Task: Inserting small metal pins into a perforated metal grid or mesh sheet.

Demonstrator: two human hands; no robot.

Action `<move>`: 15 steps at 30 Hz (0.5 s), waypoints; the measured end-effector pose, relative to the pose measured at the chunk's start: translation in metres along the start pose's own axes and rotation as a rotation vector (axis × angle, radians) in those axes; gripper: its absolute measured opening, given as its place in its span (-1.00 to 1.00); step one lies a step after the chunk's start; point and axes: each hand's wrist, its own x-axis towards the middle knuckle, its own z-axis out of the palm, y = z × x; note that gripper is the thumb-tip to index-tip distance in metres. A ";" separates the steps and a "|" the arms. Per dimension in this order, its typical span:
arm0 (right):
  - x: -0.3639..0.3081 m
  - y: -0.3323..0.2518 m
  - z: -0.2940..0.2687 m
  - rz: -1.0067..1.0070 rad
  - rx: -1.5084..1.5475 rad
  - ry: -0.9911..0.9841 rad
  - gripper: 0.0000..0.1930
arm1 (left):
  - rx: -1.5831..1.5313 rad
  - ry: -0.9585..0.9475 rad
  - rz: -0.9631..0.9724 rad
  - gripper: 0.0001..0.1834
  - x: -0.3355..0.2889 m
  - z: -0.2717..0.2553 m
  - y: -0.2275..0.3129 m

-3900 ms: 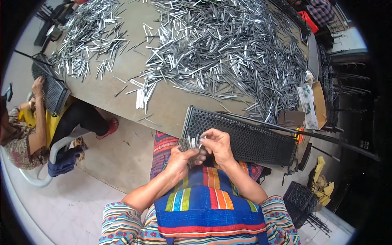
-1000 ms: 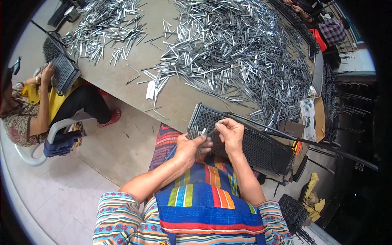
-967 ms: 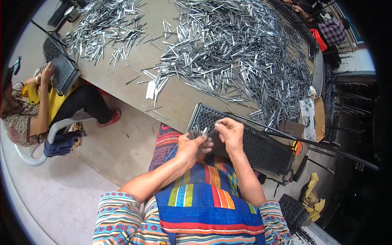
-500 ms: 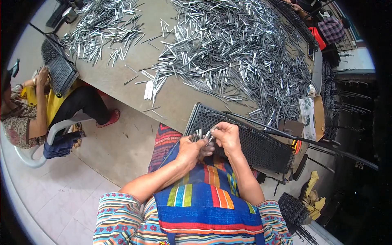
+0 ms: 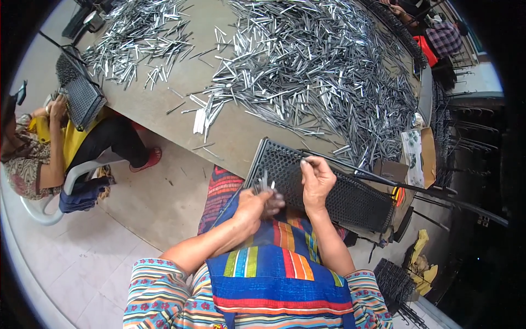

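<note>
My left hand is closed round a small bunch of thin grey metal strips, whose ends stick up past the thumb; its fingers are a little blurred. To its right, my right hand is raised over a black rack dotted with rows of small holes. Thumb and forefinger are pinched together near the rack's far edge, and what they hold is too small to make out. The rack lies tilted between my lap and the table edge.
A large heap of loose metal strips covers much of the table, with a smaller heap to the left. An open carton stands at right, near a long dark rod. At left a seated co-worker handles another black rack.
My right hand has left the strips in my left hand and moved up and right over the rack. My left hand has shifted slightly down, still holding its bunch.
</note>
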 end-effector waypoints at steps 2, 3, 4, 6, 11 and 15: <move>0.011 0.005 0.004 -0.128 -0.090 0.022 -0.96 | 0.047 -0.077 -0.053 -0.87 -0.001 -0.011 -0.019; 0.015 0.004 0.007 -0.225 -0.156 0.002 -0.96 | 0.095 -0.157 -0.108 -0.87 -0.001 -0.016 -0.030; 0.018 0.002 0.010 -0.322 -0.221 -0.018 -0.95 | 0.120 -0.199 -0.083 -0.87 0.001 -0.021 -0.040; 0.019 0.001 0.011 -0.373 -0.307 -0.037 -0.94 | 0.165 -0.242 -0.009 -0.87 0.003 -0.024 -0.045; 0.021 0.002 0.014 -0.487 -0.465 -0.073 -0.92 | 0.177 -0.231 0.008 -0.87 -0.004 -0.021 -0.032; 0.019 -0.003 0.018 -0.464 -0.555 -0.120 -0.91 | 0.133 -0.152 0.022 -0.85 -0.004 -0.014 -0.023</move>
